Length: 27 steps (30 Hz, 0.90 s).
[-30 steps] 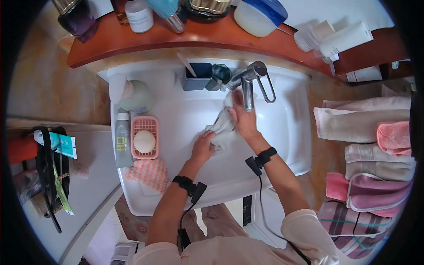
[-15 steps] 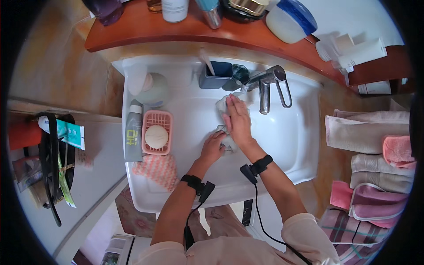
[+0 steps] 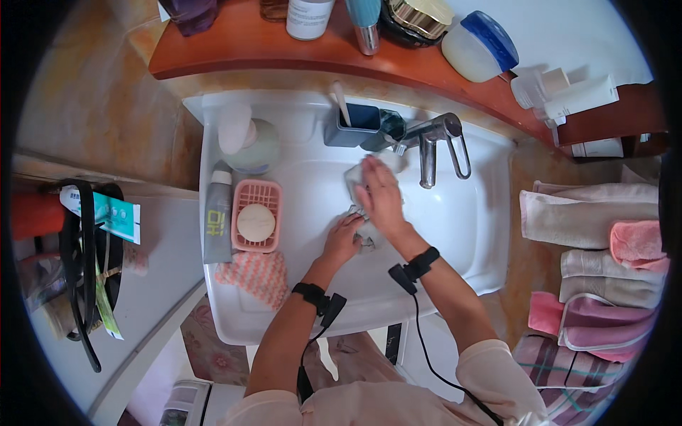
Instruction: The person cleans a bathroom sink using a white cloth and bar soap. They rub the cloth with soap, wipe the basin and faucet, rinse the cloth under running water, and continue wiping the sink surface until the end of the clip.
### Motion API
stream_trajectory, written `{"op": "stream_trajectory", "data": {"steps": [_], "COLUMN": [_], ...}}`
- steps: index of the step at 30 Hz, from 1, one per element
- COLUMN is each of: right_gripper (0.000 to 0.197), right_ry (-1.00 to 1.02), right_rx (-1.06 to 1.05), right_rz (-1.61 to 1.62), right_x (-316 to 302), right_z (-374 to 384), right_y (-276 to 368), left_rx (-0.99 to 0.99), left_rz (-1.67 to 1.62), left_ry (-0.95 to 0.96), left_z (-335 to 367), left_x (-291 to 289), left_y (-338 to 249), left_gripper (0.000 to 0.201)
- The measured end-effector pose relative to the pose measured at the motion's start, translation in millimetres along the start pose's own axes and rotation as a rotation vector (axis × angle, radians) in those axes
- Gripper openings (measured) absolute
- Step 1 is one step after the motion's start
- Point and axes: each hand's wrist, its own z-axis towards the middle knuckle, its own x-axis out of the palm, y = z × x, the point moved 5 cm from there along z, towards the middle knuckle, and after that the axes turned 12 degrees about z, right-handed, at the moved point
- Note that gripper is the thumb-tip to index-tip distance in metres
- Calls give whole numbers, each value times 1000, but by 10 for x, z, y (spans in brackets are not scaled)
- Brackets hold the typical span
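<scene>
A pale, crumpled cloth (image 3: 353, 183) lies on the white washbasin (image 3: 312, 284), just left of the chrome tap (image 3: 428, 157). My right hand (image 3: 384, 199) lies over the cloth's far part, fingers stretched out flat and pointing towards the tap's base. Closer to me, my left hand (image 3: 343, 240) has its fingers curled on the cloth's near end, where a dark-patterned bit shows beside the fingertips. The hands cover much of the cloth. A black strap with a small cabled device sits on each wrist.
On the basin's left stand a pump bottle (image 3: 249, 145), a grey tube (image 3: 218, 213), a pink soap dish (image 3: 275, 213) with round soap (image 3: 256, 223), and a striped cloth (image 3: 252, 278). Behind are a dark cup (image 3: 353, 126) and a cosmetics shelf (image 3: 320, 62). Towels (image 3: 590, 213) hang right.
The whole view has shifted slightly, with the basin and shelf now a little lower and further right. Both hands stay on the cloth, in nearly the same places.
</scene>
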Motion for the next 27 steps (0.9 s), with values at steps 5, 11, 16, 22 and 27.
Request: {"op": "stream_trajectory", "data": {"steps": [5,11,16,22,27], "right_gripper": [49,48,49,48,49], "right_ry": [47,47,50,148,44], "right_rx": [-61,-7,-86,-146,-2], "right_rz": [137,36,134,180,54], "right_x": [316,-24,234,286,-125], "right_z": [171,33,130,162,-64], "right_y": [204,-62,153,141,-212], "left_rx": [-15,21,12,8,41], "left_rz": [39,-35,-17,-14,-42], "left_ry": [14,-29,-37,-33,-28], "left_z": [24,8,13,31,11], "left_x": [33,-15,13,47,-21], "left_y": [43,24,43,64,22], "left_gripper": [53,52,51,50,50]}}
